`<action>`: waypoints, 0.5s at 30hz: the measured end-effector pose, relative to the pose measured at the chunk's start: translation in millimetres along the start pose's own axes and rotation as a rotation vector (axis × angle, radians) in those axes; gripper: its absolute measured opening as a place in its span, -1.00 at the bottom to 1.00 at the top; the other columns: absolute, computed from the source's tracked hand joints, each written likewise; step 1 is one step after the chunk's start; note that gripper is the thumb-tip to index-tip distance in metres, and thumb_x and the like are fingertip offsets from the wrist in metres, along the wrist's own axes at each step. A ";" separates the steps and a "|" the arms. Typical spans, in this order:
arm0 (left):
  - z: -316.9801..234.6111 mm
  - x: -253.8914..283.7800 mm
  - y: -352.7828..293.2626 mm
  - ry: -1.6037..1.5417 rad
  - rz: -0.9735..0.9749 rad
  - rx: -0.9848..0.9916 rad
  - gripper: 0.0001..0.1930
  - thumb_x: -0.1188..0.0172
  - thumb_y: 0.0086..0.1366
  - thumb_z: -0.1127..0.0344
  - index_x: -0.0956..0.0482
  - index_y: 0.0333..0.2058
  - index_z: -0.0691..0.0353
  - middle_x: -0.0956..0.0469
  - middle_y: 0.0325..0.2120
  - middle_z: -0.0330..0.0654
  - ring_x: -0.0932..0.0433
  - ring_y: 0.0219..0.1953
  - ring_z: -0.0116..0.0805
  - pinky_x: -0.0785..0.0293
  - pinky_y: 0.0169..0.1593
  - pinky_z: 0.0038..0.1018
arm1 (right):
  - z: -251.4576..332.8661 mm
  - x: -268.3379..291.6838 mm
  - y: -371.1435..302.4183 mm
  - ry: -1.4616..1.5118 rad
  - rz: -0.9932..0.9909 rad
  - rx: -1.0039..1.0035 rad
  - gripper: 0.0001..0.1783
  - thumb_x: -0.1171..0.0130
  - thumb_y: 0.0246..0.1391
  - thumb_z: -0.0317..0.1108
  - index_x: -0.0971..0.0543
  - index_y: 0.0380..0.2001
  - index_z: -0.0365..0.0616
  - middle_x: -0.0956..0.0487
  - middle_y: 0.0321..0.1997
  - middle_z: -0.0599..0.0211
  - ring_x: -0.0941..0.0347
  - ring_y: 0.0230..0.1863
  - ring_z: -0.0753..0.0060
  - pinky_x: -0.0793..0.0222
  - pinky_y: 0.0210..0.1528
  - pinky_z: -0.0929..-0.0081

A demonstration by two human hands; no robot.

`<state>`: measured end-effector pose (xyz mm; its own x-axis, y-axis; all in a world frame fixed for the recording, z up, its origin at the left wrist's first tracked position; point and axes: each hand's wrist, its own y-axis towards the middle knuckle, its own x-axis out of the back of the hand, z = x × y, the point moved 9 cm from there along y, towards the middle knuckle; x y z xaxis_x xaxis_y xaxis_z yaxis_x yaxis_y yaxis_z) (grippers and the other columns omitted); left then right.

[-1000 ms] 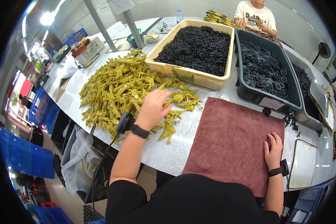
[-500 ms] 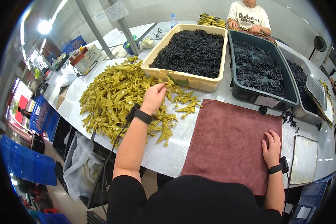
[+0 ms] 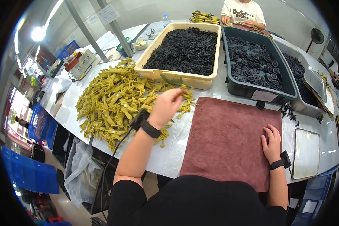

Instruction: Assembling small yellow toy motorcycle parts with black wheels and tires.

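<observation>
My left hand (image 3: 165,108) is raised near the right edge of a heap of olive-yellow plastic parts (image 3: 111,101). Thumb and fingers pinch one olive-yellow plastic part (image 3: 186,90), partly hidden by the hand; its exact kind is unclear. On the right side of a reddish-brown cloth (image 3: 226,139) my right hand (image 3: 271,145) lies flat, fingers stretched and nothing in it. Some loose yellow parts lie between the heap and the cloth.
Behind the cloth stand a cream bin (image 3: 211,81) of small black pieces and a dark green bin (image 3: 229,84) of black wheels. A metal tray (image 3: 306,154) lies to the right. Across the table a person (image 3: 246,15) handles yellow parts.
My left hand has moved right, away from the heap and toward the cloth, with a yellow part in its fingers. My right hand stays on the cloth. The view has shifted slightly.
</observation>
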<state>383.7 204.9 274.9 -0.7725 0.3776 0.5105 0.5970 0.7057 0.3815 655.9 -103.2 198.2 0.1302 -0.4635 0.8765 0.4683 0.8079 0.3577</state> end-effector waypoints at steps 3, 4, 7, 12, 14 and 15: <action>-63.9 -41.3 -16.0 0.375 0.048 -0.556 -0.73 -0.21 -0.03 0.52 -0.57 -0.27 0.26 -0.57 -0.39 -0.13 -0.50 -0.30 -0.16 -0.44 -0.24 -0.38 | -2.2 0.5 -1.3 -0.011 -0.003 -0.011 -0.64 -0.13 0.00 -0.37 -0.47 -0.08 -0.15 -0.36 0.10 0.15 -0.20 0.18 0.08 -0.08 0.19 0.22; -73.1 -52.9 -18.8 0.370 0.047 -0.619 -0.74 -0.21 -0.02 0.50 -0.57 -0.27 0.26 -0.58 -0.38 -0.15 -0.50 -0.30 -0.18 -0.44 -0.23 -0.38 | -2.9 1.0 -1.7 -0.017 -0.001 -0.012 -0.64 -0.13 0.00 -0.37 -0.47 -0.08 -0.15 -0.36 0.10 0.15 -0.20 0.18 0.08 -0.08 0.19 0.22; -85.4 -75.2 -21.3 0.411 0.037 -0.727 -0.72 -0.21 0.00 0.44 -0.55 -0.24 0.27 -0.57 -0.35 -0.18 -0.50 -0.29 -0.19 -0.44 -0.20 -0.37 | -1.6 1.4 -0.7 -0.019 0.014 -0.018 -0.64 -0.11 0.03 -0.36 -0.46 -0.06 -0.14 -0.35 0.12 0.18 -0.19 0.19 0.11 -0.06 0.22 0.26; -46.1 -137.8 -31.7 0.438 0.431 -0.548 -0.61 -0.21 0.07 0.30 -0.46 -0.10 0.26 -0.50 -0.16 -0.13 -0.48 -0.15 -0.20 -0.42 -0.12 -0.33 | 2.2 2.2 -0.1 0.011 0.023 -0.020 -0.64 -0.11 0.03 -0.36 -0.46 -0.06 -0.14 -0.35 0.13 0.17 -0.19 0.20 0.11 -0.06 0.22 0.26; -53.3 -132.5 -46.5 0.440 0.367 -0.676 -0.64 -0.21 0.06 0.30 -0.47 -0.13 0.23 -0.48 -0.17 -0.14 -0.47 -0.16 -0.19 -0.40 -0.11 -0.31 | -1.4 0.3 -2.9 0.022 0.014 -0.014 -0.64 -0.13 0.02 -0.34 -0.48 -0.07 -0.13 -0.35 0.12 0.18 -0.19 0.19 0.11 -0.06 0.20 0.23; -57.1 -126.6 -48.9 0.413 0.320 -0.714 -0.64 -0.22 0.04 0.31 -0.47 -0.14 0.21 -0.49 -0.21 -0.16 -0.47 -0.18 -0.20 -0.40 -0.15 -0.31 | -2.6 1.3 -2.8 0.021 0.010 -0.021 -0.64 -0.13 0.02 -0.34 -0.48 -0.07 -0.13 -0.35 0.12 0.18 -0.19 0.19 0.11 -0.06 0.20 0.23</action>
<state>464.7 88.4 235.6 -0.4884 0.1490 0.8598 0.8701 0.0087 0.4928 657.0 -107.0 197.5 0.1533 -0.4631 0.8729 0.4851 0.8049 0.3419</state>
